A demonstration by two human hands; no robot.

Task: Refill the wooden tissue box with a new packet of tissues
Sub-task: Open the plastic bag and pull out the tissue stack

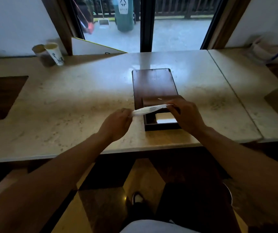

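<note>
Now tissue packet (149,109) between both hands' fingertips.

Café-like seating: stone counter (84,91) at window (177,31); 2 paper cups (54,53).

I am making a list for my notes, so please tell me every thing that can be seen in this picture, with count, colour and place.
wooden tissue box: one, dark brown, open, on the counter near its front edge.
box lid: one, dark brown, flat on the counter just behind the box.
tissue packet: one, white, thin, held stretched above the box.
counter: one, pale marbled beige, under the window.
paper cups: two, one white with print and one darker, far left on the counter.
window: one, dark frame, behind the counter.
shoe: one, dark and white, on the floor below.
left hand: one, grips the packet's left end.
right hand: one, grips the packet's right end.
</note>
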